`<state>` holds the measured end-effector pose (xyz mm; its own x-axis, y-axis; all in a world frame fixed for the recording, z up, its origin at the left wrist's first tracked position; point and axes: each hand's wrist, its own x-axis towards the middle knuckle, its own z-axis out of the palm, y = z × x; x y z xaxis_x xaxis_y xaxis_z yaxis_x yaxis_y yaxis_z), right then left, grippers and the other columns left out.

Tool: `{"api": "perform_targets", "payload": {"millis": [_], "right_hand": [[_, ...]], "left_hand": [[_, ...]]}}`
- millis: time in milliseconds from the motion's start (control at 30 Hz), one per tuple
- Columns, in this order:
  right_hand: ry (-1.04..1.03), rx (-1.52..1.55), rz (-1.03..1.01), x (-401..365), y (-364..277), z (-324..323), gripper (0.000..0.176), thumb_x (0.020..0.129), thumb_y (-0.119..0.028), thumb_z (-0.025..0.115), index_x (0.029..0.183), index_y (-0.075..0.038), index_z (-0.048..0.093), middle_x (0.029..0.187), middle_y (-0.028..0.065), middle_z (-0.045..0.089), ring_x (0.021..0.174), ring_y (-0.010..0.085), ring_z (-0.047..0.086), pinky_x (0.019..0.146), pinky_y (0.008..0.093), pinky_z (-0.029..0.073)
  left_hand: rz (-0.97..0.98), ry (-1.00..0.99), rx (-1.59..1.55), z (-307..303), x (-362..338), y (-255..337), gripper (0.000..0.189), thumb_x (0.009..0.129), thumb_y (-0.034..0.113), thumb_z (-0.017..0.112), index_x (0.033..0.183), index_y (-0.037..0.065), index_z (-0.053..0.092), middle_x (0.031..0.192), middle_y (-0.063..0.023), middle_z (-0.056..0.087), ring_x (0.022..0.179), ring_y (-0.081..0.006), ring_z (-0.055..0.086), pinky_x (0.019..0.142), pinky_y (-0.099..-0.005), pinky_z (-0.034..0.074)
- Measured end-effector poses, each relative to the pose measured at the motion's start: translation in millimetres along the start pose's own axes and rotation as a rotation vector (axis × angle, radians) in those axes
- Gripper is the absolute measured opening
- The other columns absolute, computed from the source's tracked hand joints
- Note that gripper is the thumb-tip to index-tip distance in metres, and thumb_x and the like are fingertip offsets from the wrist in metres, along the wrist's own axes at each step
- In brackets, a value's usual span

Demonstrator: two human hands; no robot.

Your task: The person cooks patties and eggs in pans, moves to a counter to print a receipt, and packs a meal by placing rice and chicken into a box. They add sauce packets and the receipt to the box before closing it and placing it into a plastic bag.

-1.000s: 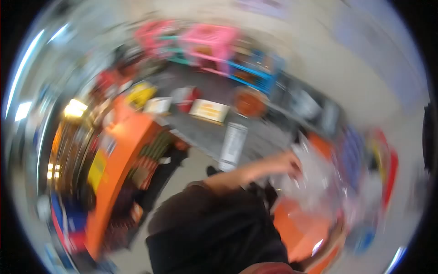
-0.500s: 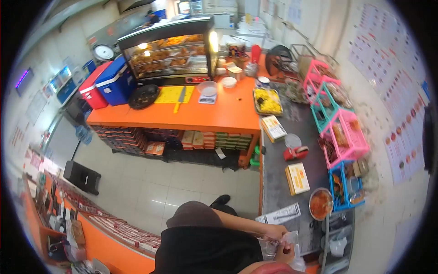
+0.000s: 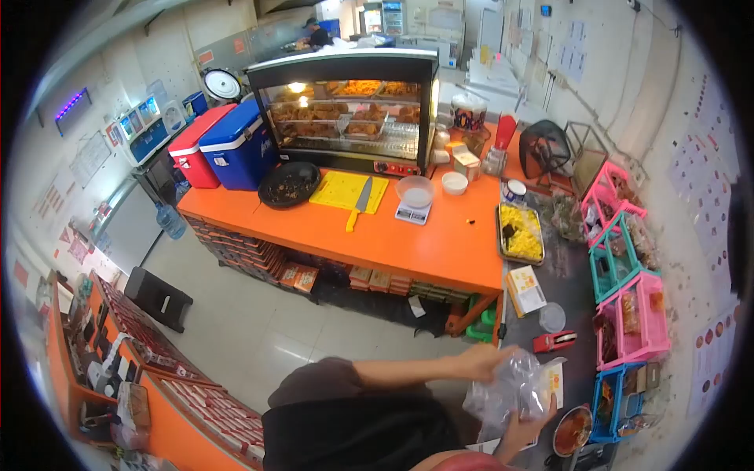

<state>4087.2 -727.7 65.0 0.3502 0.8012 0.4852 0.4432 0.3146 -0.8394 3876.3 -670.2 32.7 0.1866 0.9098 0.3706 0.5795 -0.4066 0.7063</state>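
Observation:
A clear plastic bag [image 3: 510, 392] is stretched between my two hands above the dark counter [image 3: 569, 314]. My left hand [image 3: 481, 363] is closed on the bag's upper left edge. Lower down, my right hand [image 3: 528, 428] grips the bag's lower right side, with its fingers partly behind the plastic. A yellow-and-white box [image 3: 556, 381] shows partly behind the bag. Just past the bag lies a red tape dispenser [image 3: 554, 341]. Near my right hand stands a bowl of reddish food [image 3: 572, 432].
Along the wall side stand pink [image 3: 640, 322], teal [image 3: 616, 255] and blue baskets [image 3: 616, 400]. A tray of yellow food [image 3: 521, 233] sits farther along. The orange table [image 3: 377, 243] holds a knife [image 3: 360, 204], a scale [image 3: 413, 213] and a heated display case [image 3: 345, 110]. A person [image 3: 318, 34] is in the background.
My hands have moved up and apart, and the bag, bunched before, is now spread out between them. The camera view has shifted, so the counter appears farther right and lower.

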Motion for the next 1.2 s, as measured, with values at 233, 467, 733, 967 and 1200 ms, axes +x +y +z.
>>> {"api": "perform_targets", "payload": {"millis": [233,467,733,967,1200], "right_hand": [[0.283,-0.535,0.008,24.1,7.8,42.7,0.042,0.081,0.008,0.054,0.120,-0.006,0.062,0.112,0.0175,0.063,0.098,0.0302,0.063,0.082,0.0373,0.048],[-0.130,-0.549,0.231,12.2,40.4,24.6,0.044,0.073,-0.003,0.064,0.117,-0.006,0.062,0.112,0.0174,0.060,0.106,0.0313,0.056,0.075,0.0395,0.047],[-0.124,-1.040,0.026,4.7,-10.4,79.1,0.075,0.071,0.006,0.056,0.140,-0.021,0.042,0.107,0.0139,0.047,0.094,0.0312,0.054,0.071,0.0395,0.049],[0.153,-0.528,0.289,-27.3,27.7,1.8,0.055,0.071,0.013,0.052,0.121,-0.010,0.056,0.085,0.0129,0.049,0.071,0.0287,0.053,0.066,0.0369,0.046],[-0.204,0.986,1.146,-84.1,-0.1,-38.1,0.024,0.084,0.000,0.046,0.104,-0.002,0.060,0.079,0.0020,0.056,0.077,0.0085,0.053,0.066,0.0261,0.043]], "left_hand": [[0.099,0.676,0.310,-57.0,46.1,-124.8,0.018,0.085,0.015,0.058,0.101,0.006,0.059,0.068,-0.0116,0.061,0.053,-0.0297,0.058,0.049,-0.0382,0.046],[-0.392,0.166,0.226,-76.9,63.0,-87.4,0.014,0.081,0.009,0.065,0.095,0.008,0.066,0.071,-0.0133,0.066,0.063,-0.0299,0.065,0.056,-0.0375,0.049],[0.270,-0.188,0.019,22.4,44.4,-25.3,0.037,0.066,-0.006,0.053,0.097,0.009,0.067,0.087,-0.0128,0.069,0.079,-0.0311,0.067,0.071,-0.0407,0.051],[0.160,-0.273,-0.007,10.2,45.5,-95.7,0.011,0.076,0.003,0.057,0.085,0.006,0.062,0.094,-0.0086,0.056,0.095,-0.0290,0.051,0.076,-0.0365,0.041],[-0.797,-0.627,-0.906,-10.1,-20.4,-129.5,0.018,0.083,0.012,0.058,0.099,0.004,0.061,0.089,-0.0082,0.059,0.078,-0.0215,0.057,0.072,-0.0332,0.046]]}}
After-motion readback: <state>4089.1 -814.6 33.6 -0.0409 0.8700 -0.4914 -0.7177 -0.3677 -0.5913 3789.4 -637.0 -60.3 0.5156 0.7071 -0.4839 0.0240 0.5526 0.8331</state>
